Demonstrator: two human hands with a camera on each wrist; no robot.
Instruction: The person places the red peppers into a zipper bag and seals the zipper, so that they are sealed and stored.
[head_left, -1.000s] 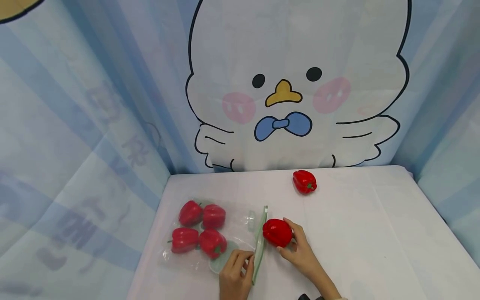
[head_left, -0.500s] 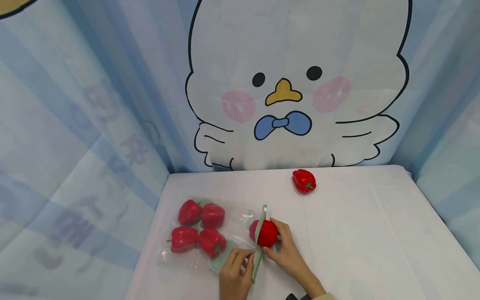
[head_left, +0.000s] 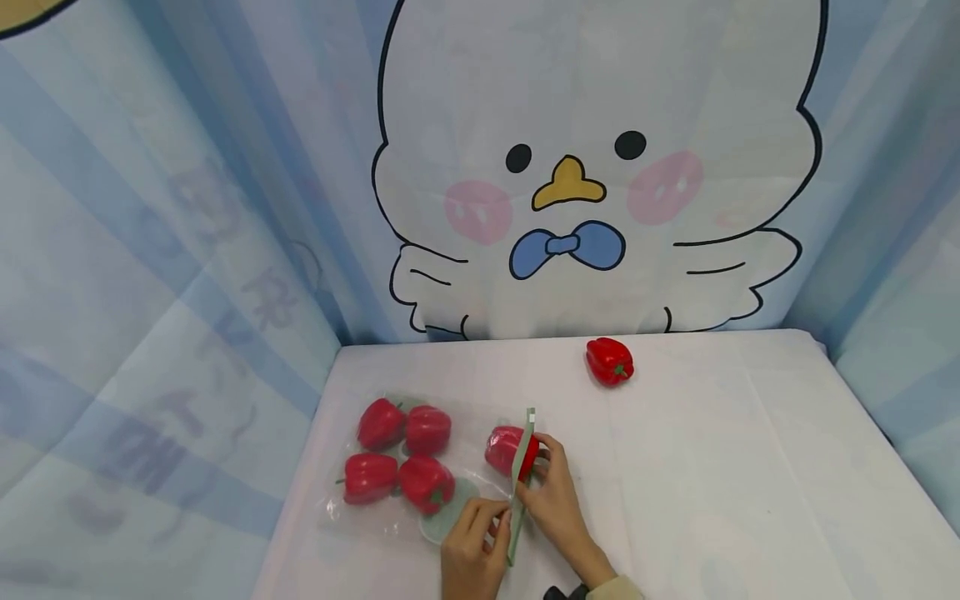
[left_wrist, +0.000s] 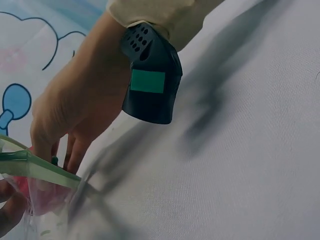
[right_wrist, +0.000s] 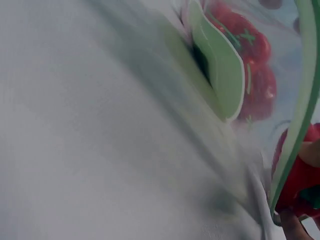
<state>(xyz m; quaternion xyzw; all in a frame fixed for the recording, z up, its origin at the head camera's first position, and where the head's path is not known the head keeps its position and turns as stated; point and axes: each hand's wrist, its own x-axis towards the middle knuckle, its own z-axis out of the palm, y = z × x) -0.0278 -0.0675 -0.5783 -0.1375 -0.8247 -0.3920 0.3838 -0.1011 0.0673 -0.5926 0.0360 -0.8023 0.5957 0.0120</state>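
A clear zip bag (head_left: 465, 487) with a green seal strip (head_left: 519, 479) lies on the white table, with several red peppers (head_left: 405, 454) inside. My left hand (head_left: 489, 523) pinches the near end of the strip and holds the mouth up. My right hand (head_left: 537, 468) grips another red pepper (head_left: 504, 447), which sits halfway through the mouth. The left wrist view shows the right hand (left_wrist: 65, 135) at the strip (left_wrist: 35, 167). In the right wrist view that pepper (right_wrist: 300, 180) lies just past the strip (right_wrist: 297, 125).
One more red pepper (head_left: 609, 361) lies alone near the back of the table (head_left: 712, 467). Printed blue cloth walls (head_left: 165, 275) close in the back and both sides. A round green label (right_wrist: 220, 70) is on the bag.
My right hand has carried the pepper leftward from outside the bag into its mouth. The left hand has kept its pinch on the strip.
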